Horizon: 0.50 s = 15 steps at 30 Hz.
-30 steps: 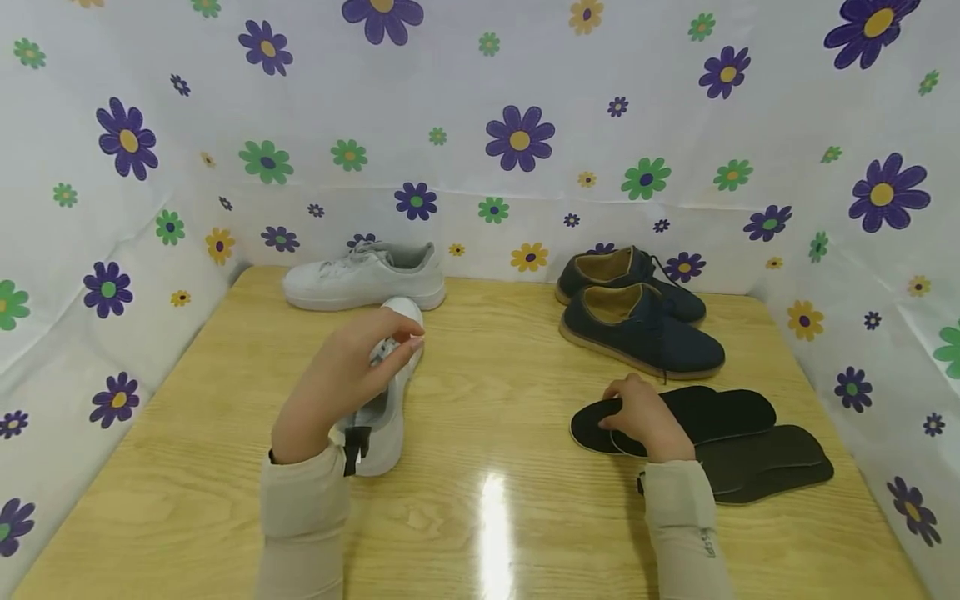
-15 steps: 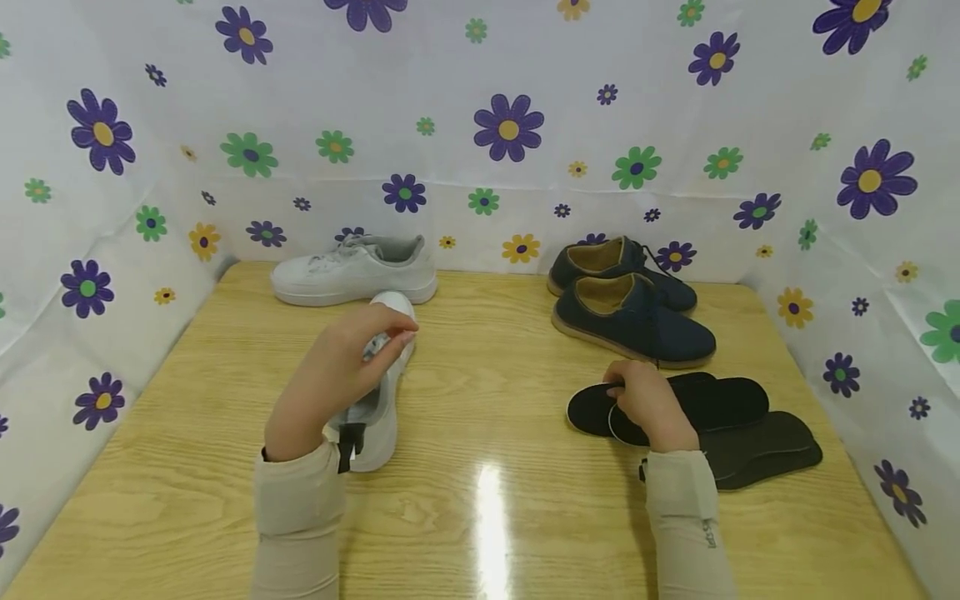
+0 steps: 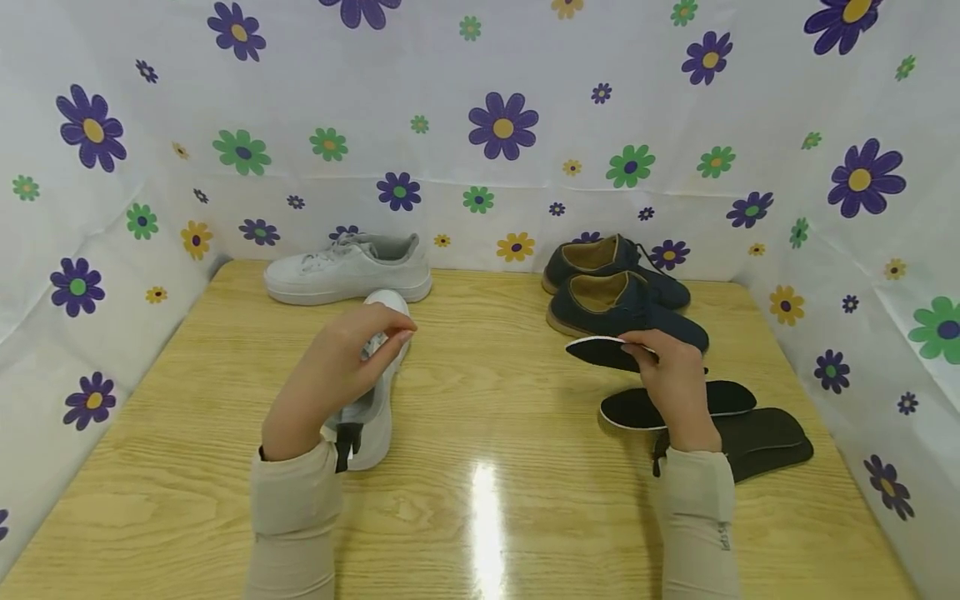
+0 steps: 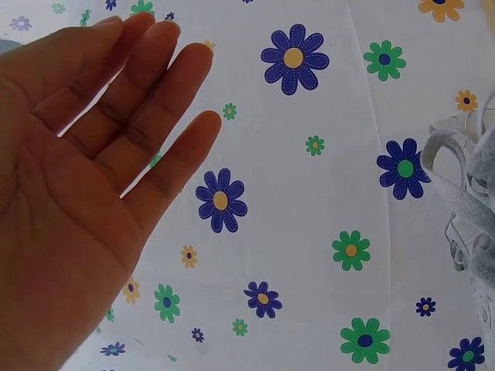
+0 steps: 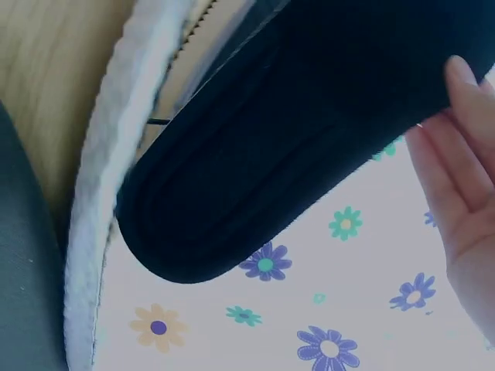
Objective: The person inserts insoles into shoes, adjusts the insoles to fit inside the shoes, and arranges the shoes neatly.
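Note:
In the head view my right hand (image 3: 671, 379) pinches a black insole (image 3: 600, 352) with a white edge by its side, between thumb and fingers. The insole is held up over the table; in the right wrist view its rounded end (image 5: 182, 247) points down-left. Below it lies a second black insole (image 3: 628, 408), partly hidden by the hand. My left hand (image 3: 337, 367) hovers over a white sneaker (image 3: 378, 429) and covers much of it. The left wrist view shows that palm (image 4: 69, 224) holding nothing, fingers loosely extended, with the sneaker's laces (image 4: 464, 193) at the right edge.
Dark grey insoles (image 3: 772, 442) lie by my right wrist. Two navy lace-up shoes (image 3: 630, 312) stand at the back right. Another white sneaker (image 3: 337, 275) is at the back left. Flower-printed cloth (image 3: 420, 75) walls in the wooden table (image 3: 480, 400) at the back and sides.
My right hand has lifted the black insole off the others, raising and tilting it. The second black insole now shows beneath. The left hand stays over the sneaker, while the head view shifts slightly.

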Each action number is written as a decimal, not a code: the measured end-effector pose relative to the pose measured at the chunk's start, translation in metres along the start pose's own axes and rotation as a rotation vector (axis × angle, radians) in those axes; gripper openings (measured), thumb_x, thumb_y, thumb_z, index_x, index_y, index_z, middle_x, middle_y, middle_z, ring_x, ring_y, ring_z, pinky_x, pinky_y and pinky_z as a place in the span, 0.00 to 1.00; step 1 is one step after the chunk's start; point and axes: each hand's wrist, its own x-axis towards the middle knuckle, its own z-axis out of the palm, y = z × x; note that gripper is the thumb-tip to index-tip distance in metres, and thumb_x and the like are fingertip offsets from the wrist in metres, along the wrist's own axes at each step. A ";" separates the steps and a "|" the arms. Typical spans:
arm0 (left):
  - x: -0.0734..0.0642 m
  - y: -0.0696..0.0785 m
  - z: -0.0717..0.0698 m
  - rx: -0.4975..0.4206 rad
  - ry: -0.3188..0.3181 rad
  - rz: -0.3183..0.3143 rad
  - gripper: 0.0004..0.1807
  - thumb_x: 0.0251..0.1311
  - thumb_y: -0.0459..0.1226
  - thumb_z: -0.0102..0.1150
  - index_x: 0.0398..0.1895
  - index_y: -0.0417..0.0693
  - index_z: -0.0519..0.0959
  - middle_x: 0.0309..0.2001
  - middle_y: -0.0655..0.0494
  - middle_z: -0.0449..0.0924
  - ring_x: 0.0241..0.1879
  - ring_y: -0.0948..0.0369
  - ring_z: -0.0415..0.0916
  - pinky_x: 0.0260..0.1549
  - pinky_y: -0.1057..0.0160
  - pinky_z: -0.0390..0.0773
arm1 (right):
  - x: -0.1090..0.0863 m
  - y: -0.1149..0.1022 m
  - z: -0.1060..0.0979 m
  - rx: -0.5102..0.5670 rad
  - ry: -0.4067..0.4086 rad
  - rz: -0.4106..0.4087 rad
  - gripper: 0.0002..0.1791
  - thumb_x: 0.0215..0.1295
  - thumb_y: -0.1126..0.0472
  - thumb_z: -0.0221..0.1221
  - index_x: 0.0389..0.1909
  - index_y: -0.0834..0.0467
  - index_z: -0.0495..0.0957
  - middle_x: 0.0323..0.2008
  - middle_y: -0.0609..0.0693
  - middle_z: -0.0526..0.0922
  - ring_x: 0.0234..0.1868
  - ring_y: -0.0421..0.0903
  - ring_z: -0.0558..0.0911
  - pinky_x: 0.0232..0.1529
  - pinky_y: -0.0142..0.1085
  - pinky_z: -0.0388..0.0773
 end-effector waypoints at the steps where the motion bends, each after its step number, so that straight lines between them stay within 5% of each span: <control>1: 0.000 0.000 0.000 0.000 -0.001 -0.001 0.07 0.54 0.22 0.62 0.36 0.36 0.81 0.34 0.50 0.82 0.34 0.58 0.77 0.35 0.60 0.76 | 0.001 0.000 -0.002 0.009 0.038 -0.011 0.07 0.54 0.72 0.66 0.35 0.62 0.86 0.30 0.55 0.86 0.25 0.48 0.82 0.26 0.31 0.71; 9: 0.002 0.001 0.004 0.004 -0.002 0.017 0.07 0.55 0.22 0.62 0.35 0.36 0.81 0.34 0.50 0.81 0.33 0.58 0.76 0.36 0.60 0.75 | 0.007 -0.011 -0.012 0.093 0.238 -0.069 0.08 0.55 0.73 0.65 0.36 0.64 0.86 0.31 0.57 0.86 0.30 0.52 0.84 0.35 0.16 0.67; 15: 0.003 0.003 0.010 -0.012 0.000 0.025 0.04 0.58 0.25 0.62 0.35 0.38 0.80 0.32 0.51 0.80 0.34 0.59 0.74 0.36 0.63 0.73 | 0.010 -0.030 -0.020 0.129 0.316 -0.114 0.09 0.54 0.73 0.65 0.37 0.64 0.86 0.32 0.57 0.86 0.28 0.52 0.84 0.38 0.17 0.69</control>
